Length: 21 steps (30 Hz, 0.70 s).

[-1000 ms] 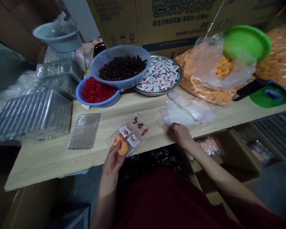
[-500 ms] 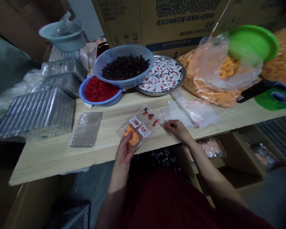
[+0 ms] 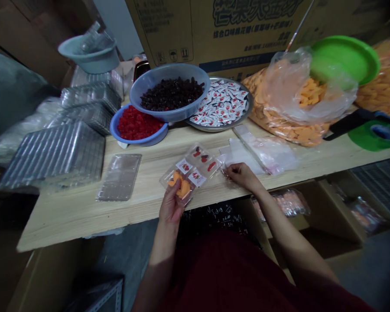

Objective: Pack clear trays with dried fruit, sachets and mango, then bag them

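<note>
In my left hand (image 3: 171,206) is a clear plastic tray (image 3: 199,164), tilted over the table, thumb on top near the orange candies (image 3: 182,189). Its compartments also hold two small white packets (image 3: 196,177) with red print and several red and dark gummies (image 3: 211,166). To the right, my right hand (image 3: 243,176) has thumb and fingers closed on thin clear plastic film (image 3: 226,178) by the tray's far end. Whether the film wraps around the tray is hard to see. An empty clear tray (image 3: 118,177) lies to the left.
Behind stand a bowl of dark gummies (image 3: 172,93), a bowl of red gummies (image 3: 138,123) and a metal dish of packets (image 3: 221,104). Stacked trays (image 3: 55,151) fill the left. Flat plastic bags (image 3: 266,149), a bag of orange candies (image 3: 279,117) and a green tape roll (image 3: 373,134) lie right.
The view has shifted slightly, so the table's contents on the left appear a little further right. The film by my right hand has crumpled a little; both hands keep their hold.
</note>
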### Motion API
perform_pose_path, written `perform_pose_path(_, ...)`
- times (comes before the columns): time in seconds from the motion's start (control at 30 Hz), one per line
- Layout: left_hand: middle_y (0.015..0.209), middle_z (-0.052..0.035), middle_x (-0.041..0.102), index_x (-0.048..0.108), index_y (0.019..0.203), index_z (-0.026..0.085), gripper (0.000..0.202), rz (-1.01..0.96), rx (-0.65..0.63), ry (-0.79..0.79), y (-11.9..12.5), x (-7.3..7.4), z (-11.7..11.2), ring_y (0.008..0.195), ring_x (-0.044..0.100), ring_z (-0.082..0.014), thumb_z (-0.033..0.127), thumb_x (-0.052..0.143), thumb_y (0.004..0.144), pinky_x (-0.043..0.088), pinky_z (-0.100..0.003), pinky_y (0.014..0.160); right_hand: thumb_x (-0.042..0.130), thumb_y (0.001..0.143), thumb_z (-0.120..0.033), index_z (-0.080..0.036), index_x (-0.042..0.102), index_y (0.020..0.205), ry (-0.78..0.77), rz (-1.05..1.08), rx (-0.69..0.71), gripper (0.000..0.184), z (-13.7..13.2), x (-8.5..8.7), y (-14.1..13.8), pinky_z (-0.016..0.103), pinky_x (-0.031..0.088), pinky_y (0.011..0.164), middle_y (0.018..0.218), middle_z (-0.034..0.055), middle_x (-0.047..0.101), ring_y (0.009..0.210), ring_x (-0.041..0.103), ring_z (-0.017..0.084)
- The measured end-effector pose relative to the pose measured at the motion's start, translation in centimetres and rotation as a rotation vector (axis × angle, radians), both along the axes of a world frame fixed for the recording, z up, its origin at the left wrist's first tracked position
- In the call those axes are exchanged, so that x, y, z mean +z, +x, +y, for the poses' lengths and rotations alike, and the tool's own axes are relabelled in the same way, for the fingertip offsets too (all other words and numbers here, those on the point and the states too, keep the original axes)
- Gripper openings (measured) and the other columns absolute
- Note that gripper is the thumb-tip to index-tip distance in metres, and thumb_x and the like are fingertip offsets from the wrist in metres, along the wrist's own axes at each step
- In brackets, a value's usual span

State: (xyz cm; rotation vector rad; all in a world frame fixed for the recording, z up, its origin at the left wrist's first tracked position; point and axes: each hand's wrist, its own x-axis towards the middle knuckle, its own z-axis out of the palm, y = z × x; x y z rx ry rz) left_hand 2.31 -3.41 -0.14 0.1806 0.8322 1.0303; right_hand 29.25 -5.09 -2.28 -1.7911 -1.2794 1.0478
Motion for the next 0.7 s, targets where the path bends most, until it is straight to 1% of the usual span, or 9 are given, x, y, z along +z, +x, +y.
perform_pose_path(0.1, 0.123, -0.0060, 0.072, 0.065, 0.124, 0.019, 0.039, 0.045, -0.014, 0.059, 0.8, -0.1, -0.8, 0.103, 0.072, -0.0180, 0.015, 0.073, 0.086, 0.060, -0.029, 0.091, 0.061, 0.069, -0.041, -0.016, 0.059, 0.059, 0.019, 0.024, -0.030, 0.027, -0.1, 0.0, -0.1, 0.022, 0.033, 0.051, 0.055, -0.0008, 0.054, 0.053, 0.043, 0.010)
perform_pose_path(0.2, 0.121, -0.0050, 0.073, 0.068, 0.118, 0.018, 0.040, 0.107, -0.020, 0.071, 1.2, -0.6, -1.7, 0.099, 0.072, -0.0160, 0.018, 0.079, 0.080, 0.058, -0.027, 0.092, 0.058, 0.070, -0.040, -0.017, 0.056, 0.063, 0.058, 0.023, -0.097, 0.024, -0.5, 0.3, -0.1, 0.023, 0.034, 0.052, 0.057, -0.0005, 0.054, 0.054, 0.044, 0.010)
perform_pose_path(0.33, 0.121, -0.0040, 0.073, 0.067, 0.121, 0.020, 0.046, 0.178, 0.001, 0.082, 1.1, -1.0, -2.9, 0.108, 0.070, -0.0172, 0.020, 0.083, 0.077, 0.054, -0.027, 0.099, 0.058, 0.073, -0.037, -0.017, 0.057, 0.068, 0.135, -0.054, -0.212, 0.021, -1.2, 1.4, -0.4, 0.025, 0.034, 0.055, 0.061, 0.0004, 0.055, 0.057, 0.045, 0.012)
perform_pose_path(0.4, 0.123, -0.0047, 0.072, 0.066, 0.122, 0.020, 0.049, 0.193, -0.011, 0.083, 1.0, -0.8, -3.4, 0.112, 0.068, -0.0188, 0.020, 0.084, 0.077, 0.052, -0.029, 0.101, 0.057, 0.075, -0.035, -0.017, 0.058, 0.067, 0.184, -0.113, -0.246, 0.019, -1.4, 1.9, -0.7, 0.025, 0.034, 0.056, 0.061, 0.0002, 0.055, 0.057, 0.045, 0.012)
perform_pose_path(0.5, 0.123, -0.0057, 0.072, 0.066, 0.121, 0.019, 0.046, 0.195, -0.040, 0.099, 1.2, 0.0, -4.1, 0.110, 0.069, -0.0197, 0.021, 0.082, 0.078, 0.053, -0.031, 0.101, 0.056, 0.078, -0.032, -0.018, 0.056, 0.068, 0.228, -0.195, -0.271, 0.017, -1.6, 2.3, -1.6, 0.026, 0.034, 0.057, 0.062, -0.0001, 0.055, 0.057, 0.046, 0.012)
perform_pose_path(0.6, 0.123, -0.0054, 0.072, 0.065, 0.120, 0.020, 0.044, 0.177, -0.067, 0.130, 1.2, 0.7, -4.7, 0.110, 0.069, -0.0200, 0.022, 0.082, 0.079, 0.053, -0.032, 0.101, 0.054, 0.083, -0.031, -0.020, 0.055, 0.070, 0.258, -0.264, -0.286, 0.017, -1.7, 2.3, -2.5, 0.026, 0.035, 0.059, 0.064, 0.0004, 0.055, 0.058, 0.046, 0.013)
perform_pose_path(0.7, 0.122, -0.0053, 0.072, 0.064, 0.119, 0.021, 0.046, 0.169, -0.093, 0.119, 1.2, 0.9, -4.9, 0.111, 0.069, -0.0206, 0.022, 0.083, 0.077, 0.052, -0.033, 0.101, 0.052, 0.084, -0.029, -0.020, 0.054, 0.072, 0.290, -0.344, -0.272, 0.015, -1.5, 1.8, -3.1, 0.027, 0.036, 0.062, 0.068, 0.0013, 0.056, 0.061, 0.048, 0.014)
